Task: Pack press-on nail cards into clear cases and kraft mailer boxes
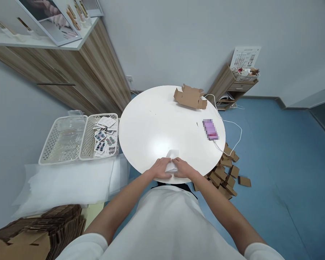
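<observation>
Far left, low: stack of flat brown cardboard blanks. Above it: loose white foam sheets. Beyond: left basket with clear plastic pieces; right basket with heaped printed cards.

Near edge of round white bench: left hand holding left side of small white sheet, thumb and forefinger set apart around it. Right hand mirroring that on the right side. Can't tell what, if anything, sits inside the folds.

For a clean fold: keep thumbs level, pull evenly both sides, square edges before creasing, press flat against the bench. Watch the near rim; little room there.

Right: opened cardboard box on far bench edge, phone nearer, plugged into white cable. On floor: pile of small brown boxes.

Writing: card print too small to read. Phone screen pixelated. Chart on side cabinet, text illegible. No readable brands.
</observation>
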### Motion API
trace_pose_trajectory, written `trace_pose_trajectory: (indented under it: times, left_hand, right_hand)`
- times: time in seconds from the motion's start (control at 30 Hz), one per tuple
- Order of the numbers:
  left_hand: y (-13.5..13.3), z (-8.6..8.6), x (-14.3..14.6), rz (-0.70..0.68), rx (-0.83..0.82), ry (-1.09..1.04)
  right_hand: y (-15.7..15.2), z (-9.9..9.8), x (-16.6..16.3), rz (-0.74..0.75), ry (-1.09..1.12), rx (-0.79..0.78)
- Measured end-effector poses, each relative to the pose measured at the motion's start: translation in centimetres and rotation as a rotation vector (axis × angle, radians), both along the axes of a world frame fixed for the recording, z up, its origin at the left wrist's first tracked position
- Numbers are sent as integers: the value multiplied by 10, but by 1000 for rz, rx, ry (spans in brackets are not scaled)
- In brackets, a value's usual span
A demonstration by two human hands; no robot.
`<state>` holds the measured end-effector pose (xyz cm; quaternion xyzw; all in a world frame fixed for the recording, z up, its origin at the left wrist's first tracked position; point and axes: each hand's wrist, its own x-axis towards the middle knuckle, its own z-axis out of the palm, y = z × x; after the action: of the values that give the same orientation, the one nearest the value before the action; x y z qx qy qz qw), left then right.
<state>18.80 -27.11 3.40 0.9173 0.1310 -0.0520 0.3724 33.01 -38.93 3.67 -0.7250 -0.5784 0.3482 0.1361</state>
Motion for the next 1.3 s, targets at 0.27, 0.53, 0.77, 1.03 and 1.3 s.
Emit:
trace_pose_trajectory:
  times: [0.27, 0.53, 0.77, 1.03, 1.3]
  left_hand:
    - [3, -7, 10, 255, -137, 62]
    - [1, -19, 20, 694, -296, 11]
    - [-12, -21, 33, 688, -44, -31]
    - [-4, -12, 29, 622, -69, 13]
    - [-15, -9, 28, 946, -299, 1]
  right_hand:
    - [10, 10, 22, -260, 485, -143]
    - [13, -9, 18, -681, 385, -45]
    - [10, -13, -2, -547, -85, 125]
    - [-3, -11, 10, -360, 0, 50]
    - [-11, -15, 15, -505, 297, 189]
